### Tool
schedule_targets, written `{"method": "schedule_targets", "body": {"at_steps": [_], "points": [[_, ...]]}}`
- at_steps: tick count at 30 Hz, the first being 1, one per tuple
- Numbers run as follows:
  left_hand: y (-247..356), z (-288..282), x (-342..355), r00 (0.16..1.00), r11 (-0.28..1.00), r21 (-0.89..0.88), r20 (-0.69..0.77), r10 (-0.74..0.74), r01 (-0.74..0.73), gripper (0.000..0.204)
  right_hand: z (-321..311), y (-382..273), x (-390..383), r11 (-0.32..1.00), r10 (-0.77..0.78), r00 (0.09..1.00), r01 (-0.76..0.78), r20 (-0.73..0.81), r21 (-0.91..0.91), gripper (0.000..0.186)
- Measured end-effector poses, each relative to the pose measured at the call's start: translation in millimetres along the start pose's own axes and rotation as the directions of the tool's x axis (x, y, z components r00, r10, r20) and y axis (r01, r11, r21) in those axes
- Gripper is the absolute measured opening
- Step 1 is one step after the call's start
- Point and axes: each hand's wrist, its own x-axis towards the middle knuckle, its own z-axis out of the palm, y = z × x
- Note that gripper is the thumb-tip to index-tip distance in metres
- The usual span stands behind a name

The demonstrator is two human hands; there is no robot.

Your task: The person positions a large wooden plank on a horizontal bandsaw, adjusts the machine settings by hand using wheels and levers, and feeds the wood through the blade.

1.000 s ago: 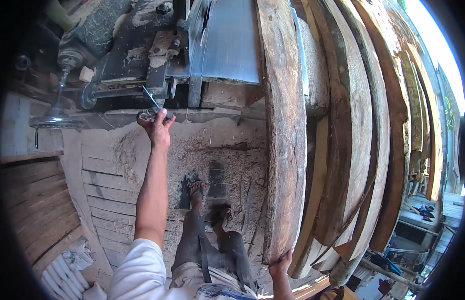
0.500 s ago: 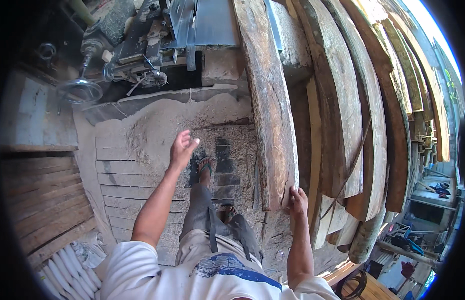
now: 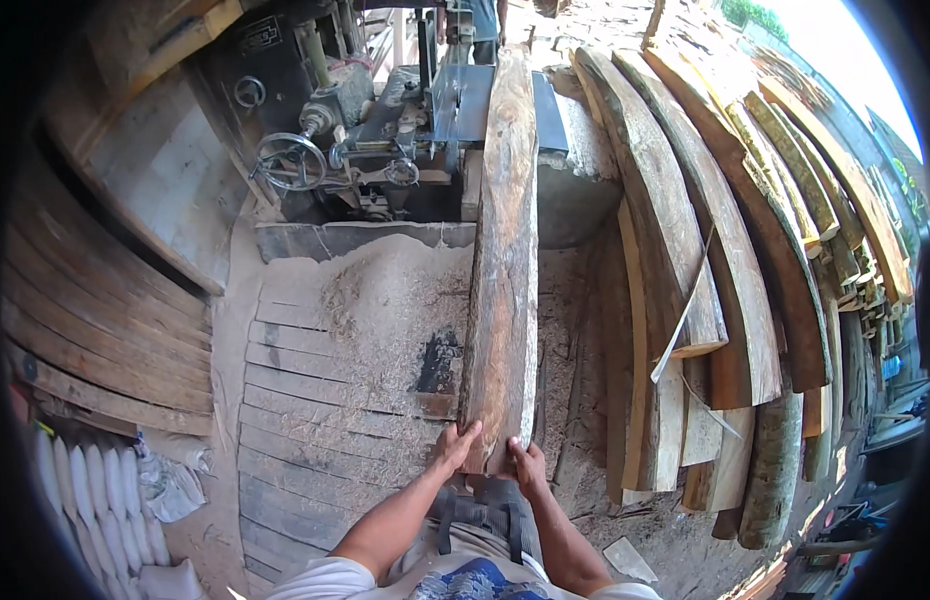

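Note:
A long bark-edged timber slab (image 3: 503, 260) runs from my body up onto the metal table (image 3: 548, 118) of a band saw machine. My left hand (image 3: 455, 447) grips the left side of the slab's near end, and my right hand (image 3: 528, 463) grips the right side of that same end. Beside the slab's far part stand the saw's dark fittings (image 3: 410, 110), with a large handwheel (image 3: 291, 160) to the left.
A person (image 3: 486, 42) stands beyond the machine. Long timber pieces (image 3: 665, 230) are stacked to my right. At left are boards (image 3: 105, 330) and white sacks (image 3: 100, 500). Sawdust (image 3: 370, 300) covers part of the slatted floor below.
My left hand has left the small metal piece on the machine and taken the slab's end. The slab has shifted toward the view's centre, and the view has tilted up.

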Motion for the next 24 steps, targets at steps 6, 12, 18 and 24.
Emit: {"method": "schedule_targets", "body": {"at_steps": [6,12,18,24], "points": [[-115.1,19.6,-172.6,0.986,0.997,0.072,-0.16,0.051,-0.04,0.055,-38.5,72.7,-104.7,0.975,-0.125,0.986,0.102,-0.107,-0.2,0.039],[-177.8,-16.3,-343.2,0.981,0.979,0.205,-0.19,0.035,0.005,0.068,-31.4,178.2,-202.0,0.96,-0.121,0.992,0.122,0.021,-0.253,0.048],[-293.3,-20.5,-476.6,0.985,0.967,0.236,-0.165,-0.055,0.093,0.06,-52.7,283.8,-327.1,0.948,-0.128,0.992,0.126,0.012,-0.291,0.042],[-316.8,-27.8,-585.5,1.0,0.997,-0.071,0.0,-0.028,0.028,0.063,-69.3,367.2,-411.4,0.964,-0.094,0.996,0.088,-0.011,-0.252,0.042]]}}
